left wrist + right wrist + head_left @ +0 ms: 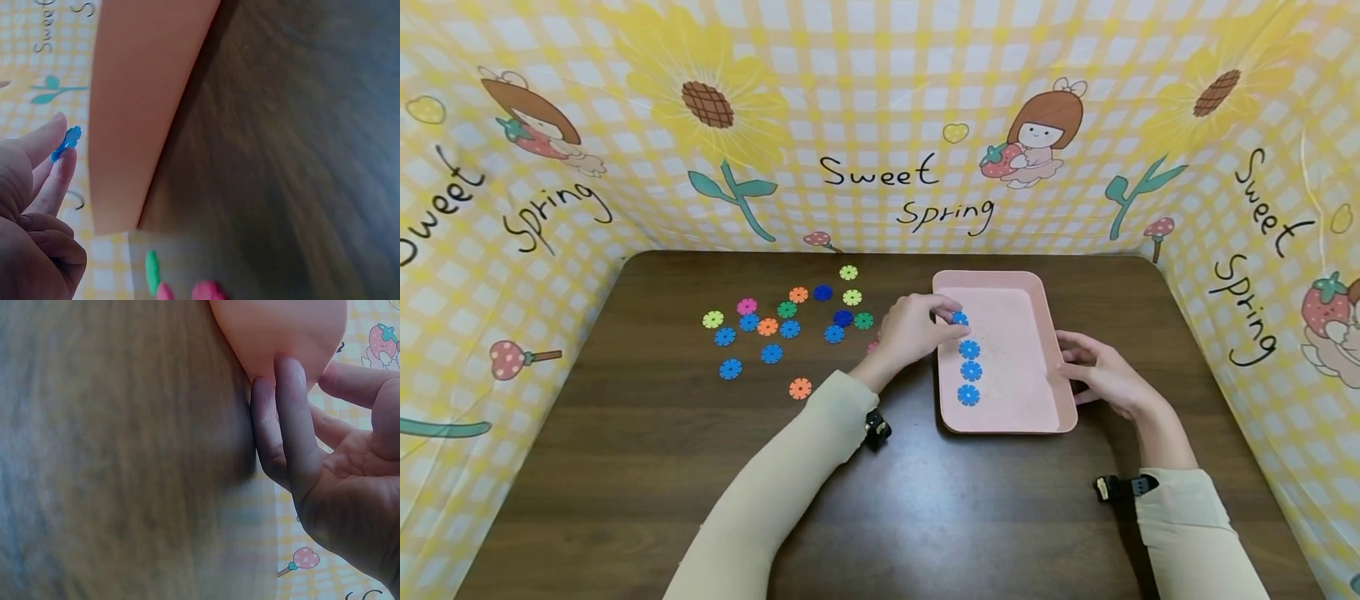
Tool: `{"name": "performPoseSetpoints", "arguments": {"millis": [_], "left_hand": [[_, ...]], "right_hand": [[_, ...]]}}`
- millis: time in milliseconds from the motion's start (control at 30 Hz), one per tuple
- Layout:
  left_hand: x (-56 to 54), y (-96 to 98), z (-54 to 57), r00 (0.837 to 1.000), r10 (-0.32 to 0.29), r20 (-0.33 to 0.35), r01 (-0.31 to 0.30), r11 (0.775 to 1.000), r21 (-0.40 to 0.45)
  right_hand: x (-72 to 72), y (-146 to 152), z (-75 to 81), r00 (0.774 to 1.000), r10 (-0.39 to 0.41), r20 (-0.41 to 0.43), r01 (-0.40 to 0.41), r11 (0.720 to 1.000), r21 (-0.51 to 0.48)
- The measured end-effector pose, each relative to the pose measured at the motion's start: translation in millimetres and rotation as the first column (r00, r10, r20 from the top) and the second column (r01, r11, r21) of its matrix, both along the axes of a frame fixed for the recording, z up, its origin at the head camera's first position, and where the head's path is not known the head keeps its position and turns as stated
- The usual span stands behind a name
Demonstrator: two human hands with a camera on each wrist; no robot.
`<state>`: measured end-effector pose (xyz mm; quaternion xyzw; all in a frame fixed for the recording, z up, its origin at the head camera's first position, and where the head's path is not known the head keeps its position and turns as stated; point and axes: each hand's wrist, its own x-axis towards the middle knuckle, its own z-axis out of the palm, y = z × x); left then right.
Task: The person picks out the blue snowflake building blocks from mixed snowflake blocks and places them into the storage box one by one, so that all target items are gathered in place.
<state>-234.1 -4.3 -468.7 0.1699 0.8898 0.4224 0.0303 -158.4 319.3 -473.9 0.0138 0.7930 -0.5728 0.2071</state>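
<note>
Between thumb and fingertip my left hand [916, 327] pinches a small blue notched disc [959, 318], which the left wrist view shows edge-on. This hand reaches over the left rim of a pink rectangular tray [1015, 350]. Below it in the head view, three more blue discs [971, 371] lie in a column along the tray's left side. My right hand [1105, 375] holds the tray's right edge. In the right wrist view, its fingers [290, 394] lie against the outer wall, with the thumb at the rim.
Left of the tray, notched discs in several colours lie scattered on the dark wooden table [647, 467], among them an orange disc [801, 388] and a yellow-green disc [848, 272]. A yellow checked cloth [865, 100] with printed figures encloses the back and sides.
</note>
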Motion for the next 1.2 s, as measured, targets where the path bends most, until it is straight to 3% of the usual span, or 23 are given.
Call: {"name": "performPoseSetpoints", "arguments": {"millis": [233,500,733,967,1200], "left_hand": [[-8.6,23.3,-4.2,0.998,0.042,0.054,-0.037,0.996,-0.085],[-11.6,35.4,-3.0,0.999,0.041,-0.020,-0.044,0.972,-0.233],[-10.8,37.9,-7.6,0.999,0.046,-0.013,-0.048,0.943,-0.330],[-12.0,37.0,-14.4,0.999,0.024,-0.027,-0.033,0.933,-0.358],[-10.7,30.1,-15.7,0.998,0.014,-0.064,-0.032,0.955,-0.296]], "right_hand": [[-1.6,0.6,-1.4,1.000,0.002,-0.005,-0.002,1.000,-0.010],[-1.4,0.8,-1.0,1.000,0.001,-0.014,-0.001,1.000,-0.012],[-1.2,0.3,-1.0,1.000,-0.004,-0.012,0.004,1.000,-0.022],[-0.5,-1.1,-0.5,1.000,-0.009,-0.012,0.009,1.000,-0.022],[-0.4,-1.0,-0.7,1.000,-0.013,-0.004,0.013,1.000,-0.027]]}}
